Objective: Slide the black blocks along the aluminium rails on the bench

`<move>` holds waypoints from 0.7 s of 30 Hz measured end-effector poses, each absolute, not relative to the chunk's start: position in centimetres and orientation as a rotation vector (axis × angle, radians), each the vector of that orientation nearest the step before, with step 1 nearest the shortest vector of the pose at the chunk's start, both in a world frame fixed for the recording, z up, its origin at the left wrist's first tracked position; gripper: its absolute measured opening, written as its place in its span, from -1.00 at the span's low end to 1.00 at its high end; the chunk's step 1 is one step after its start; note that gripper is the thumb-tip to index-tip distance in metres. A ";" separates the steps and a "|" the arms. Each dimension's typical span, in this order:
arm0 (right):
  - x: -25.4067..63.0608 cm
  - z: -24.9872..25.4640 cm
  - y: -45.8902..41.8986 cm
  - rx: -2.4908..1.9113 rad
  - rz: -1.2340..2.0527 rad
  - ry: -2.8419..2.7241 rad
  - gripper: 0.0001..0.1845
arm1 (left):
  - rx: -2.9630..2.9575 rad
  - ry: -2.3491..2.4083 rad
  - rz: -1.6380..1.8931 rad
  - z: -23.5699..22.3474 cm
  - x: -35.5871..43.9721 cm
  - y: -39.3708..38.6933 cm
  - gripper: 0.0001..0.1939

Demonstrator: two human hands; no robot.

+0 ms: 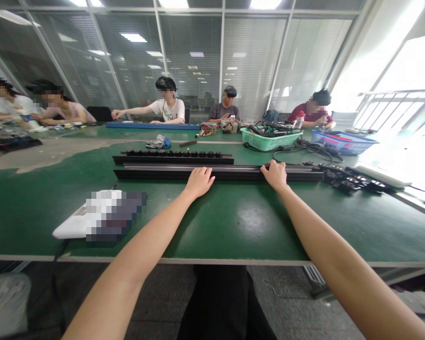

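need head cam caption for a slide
Left hand and right hand rest on a long black metal rail on a green workbench, a second rail behind it

A long extruded metal rail [217, 173] lies on the workbench [233, 236], just in front of a parallel connector-studded rail [173, 160]. A rectangular plastic basket [271, 140] sits behind them, to the right.

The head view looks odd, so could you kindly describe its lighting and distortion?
In the head view, glare from the window blows out the right side and pales the blue basket; wide-angle distortion curves the green table's edge and stretches the left forearm.
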State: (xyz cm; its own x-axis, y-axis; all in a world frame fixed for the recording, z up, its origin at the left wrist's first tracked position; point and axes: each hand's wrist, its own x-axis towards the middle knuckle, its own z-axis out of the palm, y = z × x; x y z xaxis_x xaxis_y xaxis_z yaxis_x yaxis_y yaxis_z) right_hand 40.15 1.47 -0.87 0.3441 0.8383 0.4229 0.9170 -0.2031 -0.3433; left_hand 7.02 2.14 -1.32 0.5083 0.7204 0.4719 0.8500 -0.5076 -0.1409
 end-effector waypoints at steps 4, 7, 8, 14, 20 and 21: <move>40.4 -1.2 1.7 -2.090 -0.238 -1.465 -0.54 | -2.407 -1.312 -0.517 -1.2 7.1 2.0 -0.59; 40.8 -1.6 1.8 -2.073 -0.268 -1.439 -0.55 | -2.409 -1.320 -0.513 -1.1 7.1 1.9 -0.60; 40.9 -1.7 1.9 -2.062 -0.269 -1.441 -0.56 | -2.409 -1.323 -0.508 -1.1 7.1 1.9 -0.59; 41.7 -2.0 2.1 -2.031 -0.250 -1.451 -0.56 | -2.418 -1.316 -0.519 -1.1 7.1 1.9 -0.60; 43.8 -2.5 2.1 -1.929 -0.187 -1.461 -0.56 | -2.416 -1.320 -0.521 -1.2 7.0 2.0 -0.58; 44.2 -2.6 2.1 -1.919 -0.179 -1.454 -0.55 | -2.416 -1.321 -0.519 -1.2 7.0 2.0 -0.58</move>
State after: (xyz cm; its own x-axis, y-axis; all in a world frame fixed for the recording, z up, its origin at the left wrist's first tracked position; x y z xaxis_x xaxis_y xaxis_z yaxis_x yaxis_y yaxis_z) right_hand 44.18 2.09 -2.60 0.3566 0.7872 0.5032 0.8855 -0.1131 -0.4506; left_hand 7.04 1.96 -1.19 0.5013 0.7282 0.4673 0.8515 -0.5112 -0.1170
